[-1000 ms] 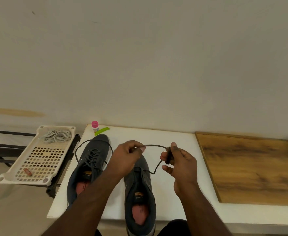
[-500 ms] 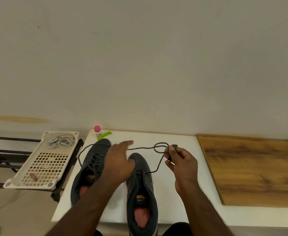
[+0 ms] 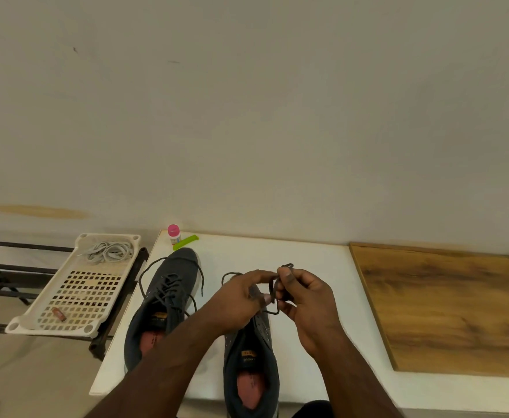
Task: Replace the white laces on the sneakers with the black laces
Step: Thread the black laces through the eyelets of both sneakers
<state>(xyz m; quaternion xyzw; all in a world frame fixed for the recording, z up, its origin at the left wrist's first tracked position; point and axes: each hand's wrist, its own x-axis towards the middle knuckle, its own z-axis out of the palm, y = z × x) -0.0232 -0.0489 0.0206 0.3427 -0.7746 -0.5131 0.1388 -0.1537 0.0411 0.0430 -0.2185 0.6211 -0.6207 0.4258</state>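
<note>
I see both hands over the rt sneaker (image 3: 251, 357): left hand (image 3: 241, 300) & right hand (image 3: 304, 297) fingers pinched on black lace (image 3: 272, 289) betw them.

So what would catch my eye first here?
Probably the two hands, left hand and right hand, meeting over the right sneaker and working a black lace between their fingers. Beside it stands the left sneaker, already laced in black, and the white laces lie in the tray at left.
</note>
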